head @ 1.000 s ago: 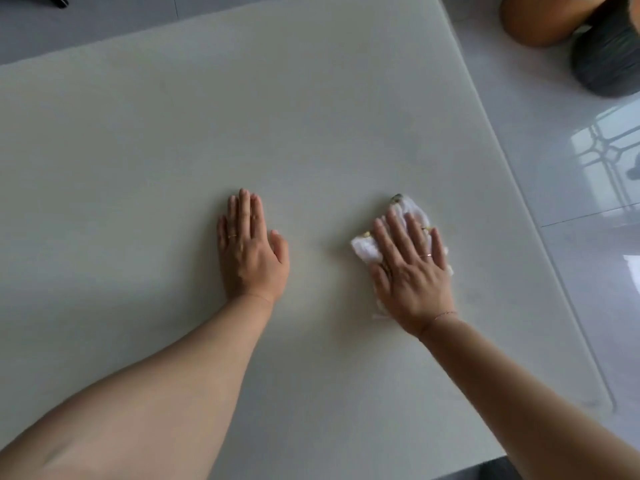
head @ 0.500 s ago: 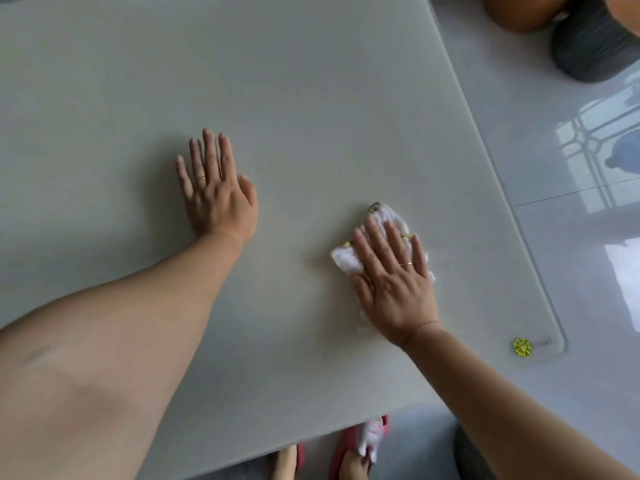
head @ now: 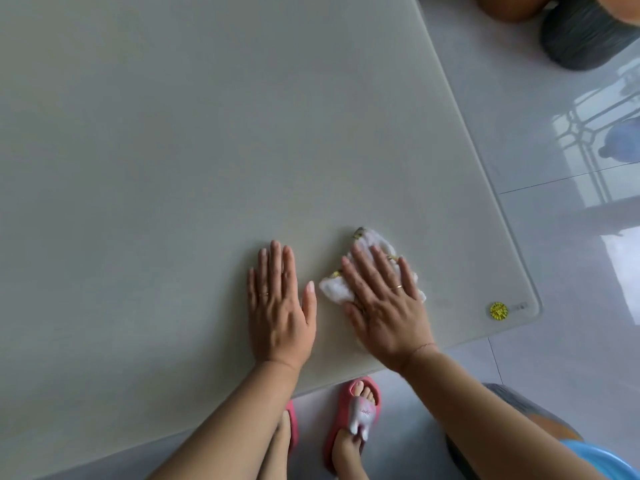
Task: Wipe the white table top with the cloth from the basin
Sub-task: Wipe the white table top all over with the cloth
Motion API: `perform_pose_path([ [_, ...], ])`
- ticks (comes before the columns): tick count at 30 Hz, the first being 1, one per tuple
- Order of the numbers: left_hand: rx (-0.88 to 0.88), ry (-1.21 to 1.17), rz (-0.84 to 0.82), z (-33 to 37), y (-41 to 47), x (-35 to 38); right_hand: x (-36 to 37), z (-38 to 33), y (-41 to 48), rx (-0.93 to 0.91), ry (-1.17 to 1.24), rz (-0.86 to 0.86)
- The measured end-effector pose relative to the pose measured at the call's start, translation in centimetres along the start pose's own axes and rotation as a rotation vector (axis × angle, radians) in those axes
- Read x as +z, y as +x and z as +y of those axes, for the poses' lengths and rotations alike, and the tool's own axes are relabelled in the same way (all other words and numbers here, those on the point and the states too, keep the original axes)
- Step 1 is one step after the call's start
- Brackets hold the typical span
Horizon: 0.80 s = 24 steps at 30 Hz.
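Smooth, matte white table top [head: 207,133] fills the view. The left hand [head: 280,306] lies flat on it, fingers straight and close together, holding nothing. Just beside it sits the cloth [head: 333,289], bunched, fluffy and white with yellow trim, near the front right corner. The right hand [head: 384,306] presses it down, fingers straight. Pink slippers [head: 360,403] show below the edge. A round yellow sticker [head: 498,310] marks the rounded corner, with glossy floor tiles [head: 554,237] beyond.
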<state>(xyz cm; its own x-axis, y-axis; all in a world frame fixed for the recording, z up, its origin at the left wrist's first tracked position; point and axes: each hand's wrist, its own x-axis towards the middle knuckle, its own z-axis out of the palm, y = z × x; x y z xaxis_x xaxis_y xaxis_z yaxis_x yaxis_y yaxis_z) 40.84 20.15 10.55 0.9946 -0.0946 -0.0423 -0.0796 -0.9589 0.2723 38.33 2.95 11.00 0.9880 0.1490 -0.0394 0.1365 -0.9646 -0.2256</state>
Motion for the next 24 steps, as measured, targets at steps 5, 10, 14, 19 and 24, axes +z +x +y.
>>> perform_pose_path([
  [5,-0.016,0.022,-0.01,0.2,0.1,0.3,-0.5,1.0,-1.0,0.389,-0.002,0.025],
  [10,-0.024,0.037,0.01,0.1,0.2,0.5,1.4,-6.2,-3.8,0.355,0.022,-0.005],
  [14,-0.017,0.028,0.004,0.2,0.2,0.2,0.9,-2.1,-6.0,-0.005,0.012,-0.036],
  [19,-0.013,0.033,0.015,0.1,0.2,0.4,-2.4,8.1,-6.4,0.406,-0.034,-0.016],
  [24,0.019,0.023,0.035,0.8,1.0,0.4,-2.3,7.9,-4.1,0.889,0.037,-0.009],
])
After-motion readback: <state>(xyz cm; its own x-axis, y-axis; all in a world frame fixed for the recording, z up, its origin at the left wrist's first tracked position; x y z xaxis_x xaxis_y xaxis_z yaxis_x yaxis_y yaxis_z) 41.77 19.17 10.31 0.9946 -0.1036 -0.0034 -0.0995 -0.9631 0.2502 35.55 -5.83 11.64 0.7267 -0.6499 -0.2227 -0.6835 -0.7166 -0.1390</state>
